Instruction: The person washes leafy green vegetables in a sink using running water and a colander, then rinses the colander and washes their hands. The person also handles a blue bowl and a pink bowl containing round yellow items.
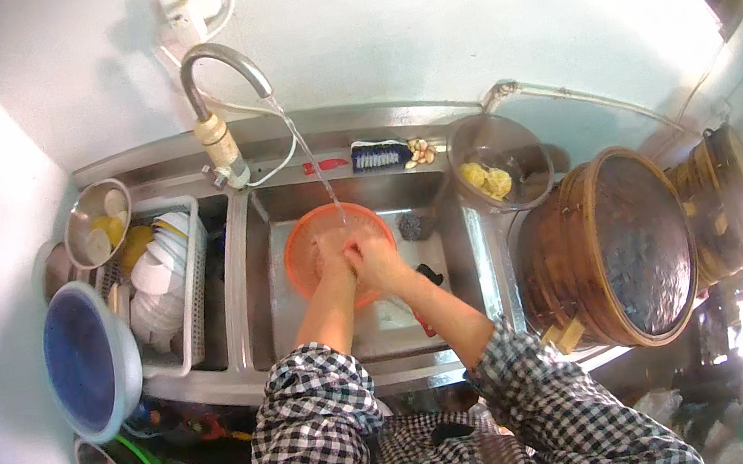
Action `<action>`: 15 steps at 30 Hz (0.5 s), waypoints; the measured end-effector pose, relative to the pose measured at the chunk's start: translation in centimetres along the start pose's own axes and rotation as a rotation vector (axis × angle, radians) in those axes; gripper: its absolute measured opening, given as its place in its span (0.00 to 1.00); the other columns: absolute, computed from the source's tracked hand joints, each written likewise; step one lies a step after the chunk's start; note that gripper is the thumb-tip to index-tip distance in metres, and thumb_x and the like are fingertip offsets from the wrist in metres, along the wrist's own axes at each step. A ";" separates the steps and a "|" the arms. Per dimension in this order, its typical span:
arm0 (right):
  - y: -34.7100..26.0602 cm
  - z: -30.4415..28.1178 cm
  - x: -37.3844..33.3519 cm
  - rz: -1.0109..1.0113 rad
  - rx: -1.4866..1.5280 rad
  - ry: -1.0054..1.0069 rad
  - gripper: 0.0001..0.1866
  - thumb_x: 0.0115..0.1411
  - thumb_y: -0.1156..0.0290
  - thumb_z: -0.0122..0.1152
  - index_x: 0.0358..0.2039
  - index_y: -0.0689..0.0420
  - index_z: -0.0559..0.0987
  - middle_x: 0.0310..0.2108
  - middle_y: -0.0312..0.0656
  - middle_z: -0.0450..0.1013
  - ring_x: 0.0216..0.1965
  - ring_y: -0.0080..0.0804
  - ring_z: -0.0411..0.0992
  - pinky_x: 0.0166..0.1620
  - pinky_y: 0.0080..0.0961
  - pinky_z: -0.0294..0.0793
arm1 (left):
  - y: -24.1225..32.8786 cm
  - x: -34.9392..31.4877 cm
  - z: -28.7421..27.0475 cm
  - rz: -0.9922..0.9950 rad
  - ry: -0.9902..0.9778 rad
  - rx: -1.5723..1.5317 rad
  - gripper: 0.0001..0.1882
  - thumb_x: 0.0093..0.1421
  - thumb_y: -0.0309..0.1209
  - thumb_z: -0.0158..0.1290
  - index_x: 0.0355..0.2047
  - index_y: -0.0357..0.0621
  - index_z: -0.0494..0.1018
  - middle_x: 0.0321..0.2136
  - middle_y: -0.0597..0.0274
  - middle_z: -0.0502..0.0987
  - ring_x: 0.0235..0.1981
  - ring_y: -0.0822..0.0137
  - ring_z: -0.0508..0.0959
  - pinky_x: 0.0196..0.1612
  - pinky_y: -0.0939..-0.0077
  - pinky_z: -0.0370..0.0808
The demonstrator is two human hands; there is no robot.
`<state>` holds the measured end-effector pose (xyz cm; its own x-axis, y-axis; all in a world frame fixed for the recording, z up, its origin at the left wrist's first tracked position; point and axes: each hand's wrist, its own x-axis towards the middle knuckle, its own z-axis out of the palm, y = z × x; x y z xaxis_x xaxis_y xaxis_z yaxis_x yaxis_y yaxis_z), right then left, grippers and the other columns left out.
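Observation:
An orange plastic basin (pixel 295 236) sits in the steel sink (pixel 283 322), its inside partly hidden by my hands. My left hand (pixel 331 247) reaches down into it, the fingers blurred and hard to make out. Close beside it, near the left wrist, my right hand (pixel 379 260) has its fingers curled in; what they hold, if anything, is hidden. From the curved faucet (pixel 225 51) a stream of water (pixel 301 140) falls into the basin by my hands. A dark scouring pad (pixel 412 226) lies in the sink right of the basin.
Left of the sink, a white rack (pixel 193 288) holds bowls, with a blue basin (pixel 79 348) in front. A scrub brush (pixel 380 155) lies on the back ledge. A clear bowl with yellow pieces (pixel 488 180) and large bamboo steamers (pixel 583 244) stand at the right.

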<state>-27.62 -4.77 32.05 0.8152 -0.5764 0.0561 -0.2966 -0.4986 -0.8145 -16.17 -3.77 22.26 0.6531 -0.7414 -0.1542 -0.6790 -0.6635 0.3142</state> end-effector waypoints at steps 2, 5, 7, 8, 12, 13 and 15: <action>2.4 1.9 3.5 0.028 -0.071 0.063 0.07 0.58 0.74 0.54 0.36 0.63 0.74 0.33 0.57 0.74 0.38 0.55 0.73 0.42 0.43 0.72 | -0.8 3.0 1.4 -0.014 -0.028 -0.065 0.14 0.60 0.39 0.46 0.38 0.43 0.73 0.36 0.56 0.77 0.40 0.58 0.78 0.46 0.61 0.73; 2.8 3.6 3.8 -0.015 -0.053 0.132 0.07 0.59 0.75 0.54 0.37 0.63 0.74 0.34 0.55 0.74 0.38 0.53 0.73 0.43 0.40 0.72 | -1.7 5.8 3.2 -0.046 -0.061 -0.170 0.15 0.60 0.40 0.46 0.39 0.43 0.73 0.36 0.56 0.77 0.40 0.58 0.77 0.46 0.61 0.73; 1.9 4.3 2.8 -0.065 -0.005 0.223 0.07 0.59 0.75 0.54 0.37 0.63 0.74 0.32 0.50 0.75 0.36 0.46 0.74 0.42 0.35 0.73 | -2.1 7.3 4.4 -0.063 -0.076 -0.243 0.15 0.61 0.40 0.46 0.39 0.43 0.73 0.36 0.56 0.77 0.40 0.58 0.77 0.46 0.62 0.73; 1.6 4.4 2.3 -0.020 0.023 0.134 0.07 0.59 0.75 0.54 0.37 0.62 0.74 0.34 0.52 0.74 0.38 0.49 0.73 0.43 0.37 0.72 | -2.1 7.9 4.9 -0.071 -0.083 -0.284 0.15 0.61 0.40 0.45 0.39 0.43 0.73 0.36 0.56 0.76 0.40 0.58 0.77 0.46 0.62 0.73; 2.7 4.1 4.9 0.066 0.141 0.022 0.06 0.59 0.75 0.53 0.37 0.62 0.73 0.35 0.55 0.73 0.39 0.54 0.71 0.45 0.42 0.70 | -2.1 9.5 6.6 -0.112 -0.099 -0.432 0.16 0.62 0.41 0.45 0.40 0.43 0.72 0.37 0.57 0.76 0.41 0.58 0.77 0.47 0.62 0.73; 3.5 4.0 6.3 0.168 0.130 -0.036 0.06 0.59 0.75 0.53 0.37 0.62 0.73 0.35 0.55 0.73 0.39 0.53 0.72 0.45 0.42 0.70 | -2.0 9.9 6.9 -0.120 -0.101 -0.472 0.16 0.62 0.41 0.45 0.40 0.43 0.72 0.37 0.57 0.76 0.41 0.59 0.77 0.47 0.62 0.73; 4.4 3.8 8.3 0.101 0.034 0.053 0.06 0.59 0.75 0.53 0.36 0.61 0.74 0.34 0.54 0.73 0.38 0.52 0.72 0.43 0.41 0.71 | -2.0 10.1 7.4 -0.137 -0.102 -0.545 0.17 0.62 0.42 0.44 0.41 0.43 0.72 0.37 0.57 0.76 0.41 0.59 0.77 0.47 0.62 0.73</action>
<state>-20.32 -9.28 26.75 0.7541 -0.6568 0.0024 -0.3583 -0.4144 -0.8366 -10.72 -10.74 13.12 0.6690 -0.6763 -0.3083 -0.3020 -0.6264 0.7187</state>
